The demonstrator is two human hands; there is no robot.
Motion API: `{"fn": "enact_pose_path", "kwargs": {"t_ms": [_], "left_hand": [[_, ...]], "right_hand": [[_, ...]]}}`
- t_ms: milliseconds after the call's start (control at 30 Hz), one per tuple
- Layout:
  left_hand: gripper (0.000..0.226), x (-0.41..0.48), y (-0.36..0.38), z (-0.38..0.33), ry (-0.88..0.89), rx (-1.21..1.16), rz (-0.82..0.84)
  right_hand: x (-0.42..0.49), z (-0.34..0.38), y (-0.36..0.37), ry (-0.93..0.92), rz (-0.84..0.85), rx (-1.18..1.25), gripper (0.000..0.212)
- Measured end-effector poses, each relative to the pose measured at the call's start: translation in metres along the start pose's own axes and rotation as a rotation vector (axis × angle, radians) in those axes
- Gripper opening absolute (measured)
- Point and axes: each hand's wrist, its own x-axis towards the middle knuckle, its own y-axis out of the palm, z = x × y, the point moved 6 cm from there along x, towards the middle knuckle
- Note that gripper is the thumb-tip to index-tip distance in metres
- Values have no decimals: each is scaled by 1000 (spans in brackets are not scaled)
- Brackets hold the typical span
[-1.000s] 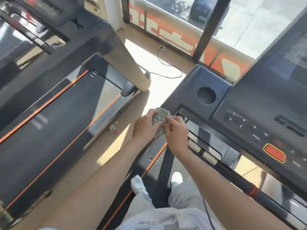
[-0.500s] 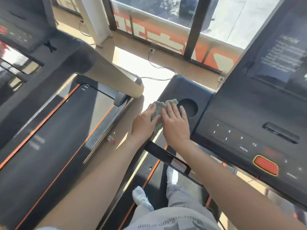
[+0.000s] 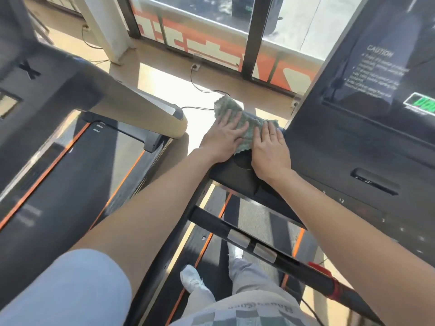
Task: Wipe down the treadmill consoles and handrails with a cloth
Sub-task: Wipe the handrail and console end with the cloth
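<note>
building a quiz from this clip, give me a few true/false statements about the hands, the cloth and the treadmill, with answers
1. The left hand and the right hand both press flat on the green cloth. True.
2. The cloth lies on the handrail. False: it lies on the console's left corner, beside the round recess; the handrail sits lower, and neither hand touches it.
3. The cloth is bunched into a ball. False: it is spread out under both hands.
4. The screen shows a CAUTION notice. True.
</note>
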Motion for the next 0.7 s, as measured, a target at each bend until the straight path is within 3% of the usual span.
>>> {"fn": "enact_pose_path", "kwargs": {"t_ms": [167,267,400,500,633,700], "left_hand": [[55,-10,21,-29,131,65,-37],[52,-48,35,-38,181,45,-130],[53,-83,41,-46,164,-32,-250],[43,-87,31,-47,152,-201,-252],[34,-111,14,-29,99,-369,-406],[34,-130,10,-13,-62,-318,-522]], "right_hand": [[-34,-13,5,-40,-19,-53,64],[-59,-15,6,-105,-93,-12,51],[-78,-3,9,-175,-132,158,47],[-77,-4,0,-174,-157,318,34],[-77,5,-16,-190,-148,463,49],[-77,20,-10,-259,-35,397,57]]}}
